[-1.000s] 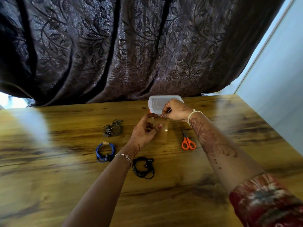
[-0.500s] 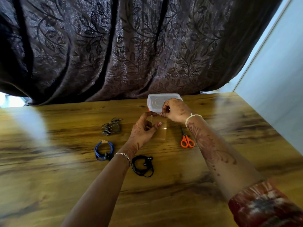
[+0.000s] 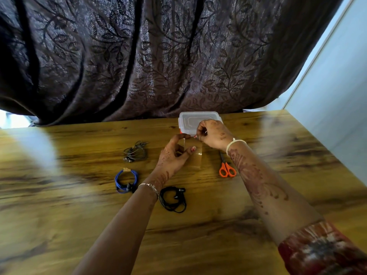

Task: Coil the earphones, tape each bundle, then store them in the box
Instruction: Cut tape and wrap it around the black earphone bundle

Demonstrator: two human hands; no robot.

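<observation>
Wooden counter [image 3: 79, 225] fills the lower half of the frame, with a dark leaf-patterned curtain [image 3: 158, 56] hanging behind it. Three coiled sets lie on the counter left of centre, all apart from one another. Grey earphones [image 3: 136, 151] are uppermost. Blue earphones [image 3: 126, 180] lie below them, with a tan piece of tape across the top of the loop. Black earphones [image 3: 173, 198] are lowest, just right of the left wrist. Clear plastic box [image 3: 198, 121], lid on, stands at the far edge of the counter at centre, partly covered by the right hand [image 3: 213, 133]. Left hand [image 3: 172, 157] is curled round a clear tape roll [image 3: 196, 159], thumb against its near face and fingers arched over the top. Whether the roll touches the counter cannot be told. Right hand, fingers curled, pinches at the roll's upper edge; the strip there is too thin to make out. Orange-handled scissors [image 3: 227, 169] lie flat just right of the roll, beside the right forearm.
</observation>
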